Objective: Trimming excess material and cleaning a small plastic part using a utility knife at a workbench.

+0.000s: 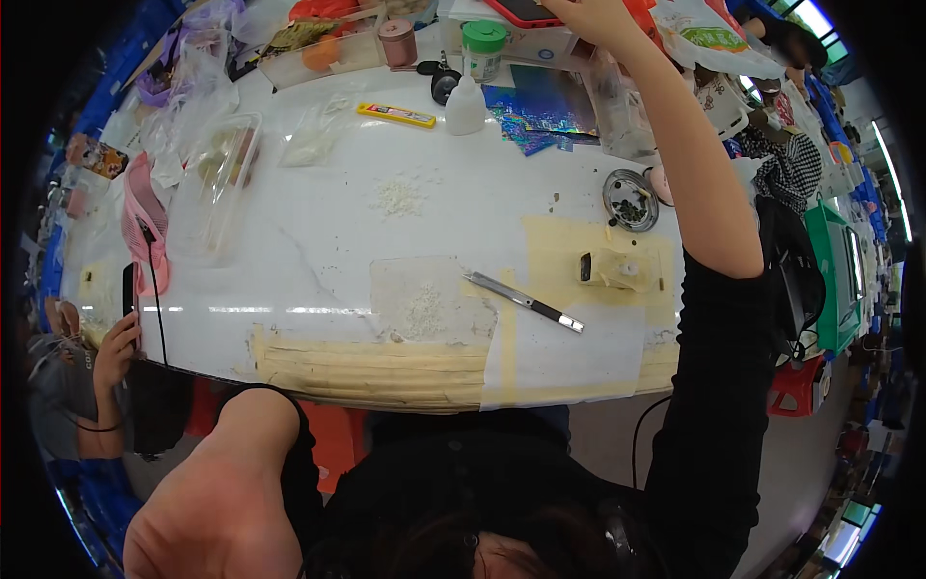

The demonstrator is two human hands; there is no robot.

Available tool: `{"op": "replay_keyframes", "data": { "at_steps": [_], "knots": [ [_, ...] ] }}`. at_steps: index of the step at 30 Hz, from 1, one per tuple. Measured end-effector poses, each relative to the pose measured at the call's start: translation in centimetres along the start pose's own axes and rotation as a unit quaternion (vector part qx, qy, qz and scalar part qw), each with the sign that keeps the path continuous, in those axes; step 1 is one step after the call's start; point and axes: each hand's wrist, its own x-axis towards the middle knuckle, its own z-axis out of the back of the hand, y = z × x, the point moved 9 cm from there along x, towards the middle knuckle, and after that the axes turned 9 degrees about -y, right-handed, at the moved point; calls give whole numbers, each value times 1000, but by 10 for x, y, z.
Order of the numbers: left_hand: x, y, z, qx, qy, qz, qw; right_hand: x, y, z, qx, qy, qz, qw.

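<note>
My right hand [590, 17] reaches to the far edge of the table. Its partly cut-off fingers stretch over a red-edged phone or tablet [526, 12]; I cannot tell whether they touch it. My left hand [217, 526] is raised close at the lower left, off the table, with its fingers out of sight. In front of me lies a utility knife [529, 301], near a clear sheet [386, 289] with white crumbs [422, 311] on it. Another heap of white crumbs [398, 197] lies farther back. A small taped block [617, 270] sits to the right.
A glass ashtray [631, 201] stands by my right forearm. At the back are a white squeeze bottle [465, 106], a green-lidded jar [484, 50], a yellow packet [396, 116] and blue holographic sheets [555, 101]. A clear plastic box [224, 183] lies left. Another person's hand [118, 349] holds a phone.
</note>
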Motion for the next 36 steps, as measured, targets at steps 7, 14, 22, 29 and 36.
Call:
{"op": "replay_keyframes", "data": {
  "at_steps": [7, 14, 22, 29, 36],
  "knots": [
    [-75, 96, 69, 362, 216, 85, 903, 51, -11, -61, -206, 76, 13, 975],
    [-64, 103, 93, 304, 107, 138, 937, 70, -13, -61, -272, 79, -15, 959],
    [-81, 112, 91, 286, 128, 176, 933, 71, -8, -66, -282, 80, -15, 956],
    [-98, 130, 96, 331, 98, 271, 899, 37, 82, 31, -187, 8, 108, 976],
    [-157, 146, 81, 242, 194, 515, 799, -161, 153, 67, -38, 66, 239, 968]
  ]
}}
